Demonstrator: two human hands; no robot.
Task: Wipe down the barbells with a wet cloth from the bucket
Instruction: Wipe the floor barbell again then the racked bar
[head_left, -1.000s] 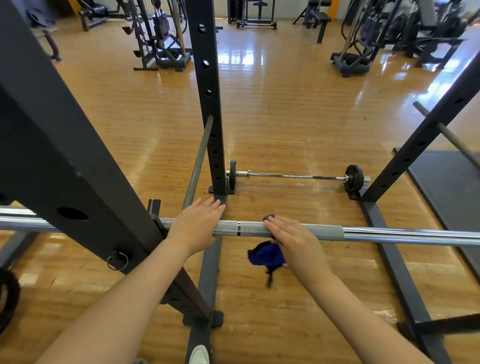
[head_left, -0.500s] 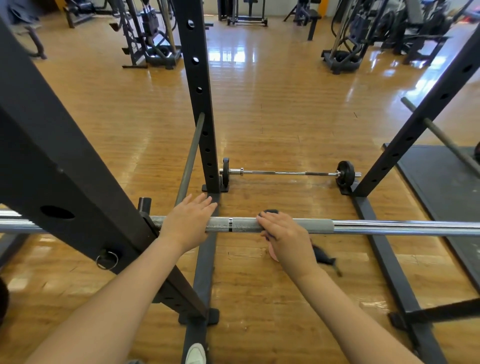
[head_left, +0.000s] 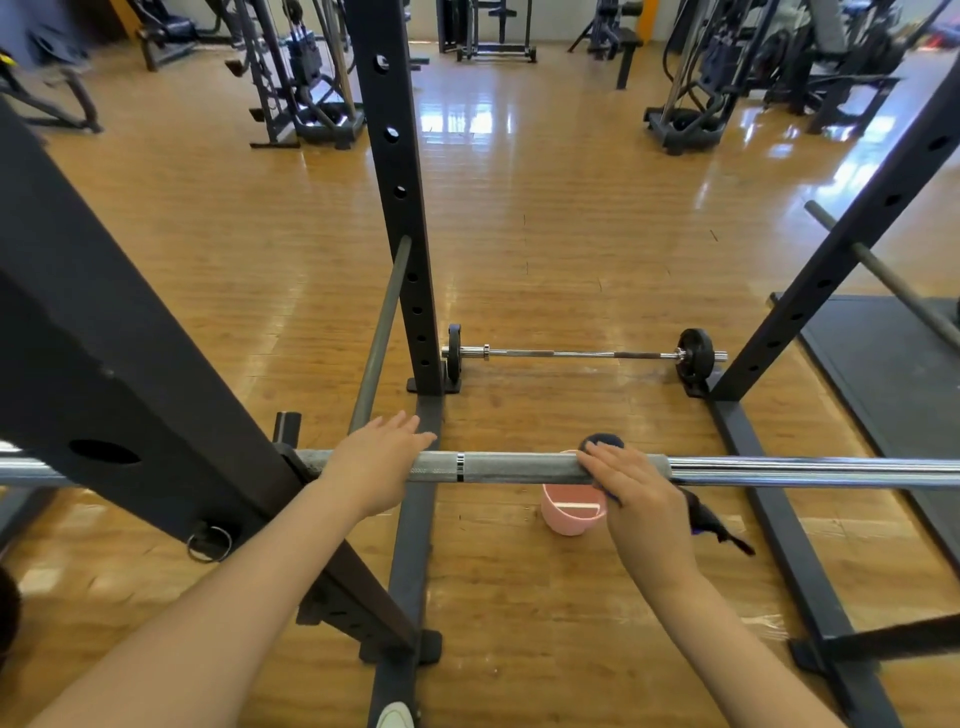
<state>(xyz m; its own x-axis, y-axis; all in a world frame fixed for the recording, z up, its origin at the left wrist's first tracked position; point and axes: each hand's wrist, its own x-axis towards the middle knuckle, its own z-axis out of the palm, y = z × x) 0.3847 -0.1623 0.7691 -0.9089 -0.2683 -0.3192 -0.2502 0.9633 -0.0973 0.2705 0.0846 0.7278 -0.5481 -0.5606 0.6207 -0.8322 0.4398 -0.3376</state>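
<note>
Wiping: cloth (head_left: 602, 447) is pressed around barbell (head_left: 519, 467) by right hand (head_left: 641, 501).
Bracing: left hand (head_left: 371, 465) is laid flat, fingers extended.
Hazard: bar may roll off rack (head_left: 156, 395).

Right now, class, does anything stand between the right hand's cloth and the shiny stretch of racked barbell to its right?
Nothing visible does. The right hand presses the dark cloth onto the racked barbell, and the chrome stretch runs bare toward the right edge. The pink bucket sits on the floor below the bar.

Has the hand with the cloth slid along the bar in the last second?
Yes. The right hand, pressing the blue cloth, moved rightward along the barbell, away from the bar's ring mark toward the end of the rough grey section.
</note>
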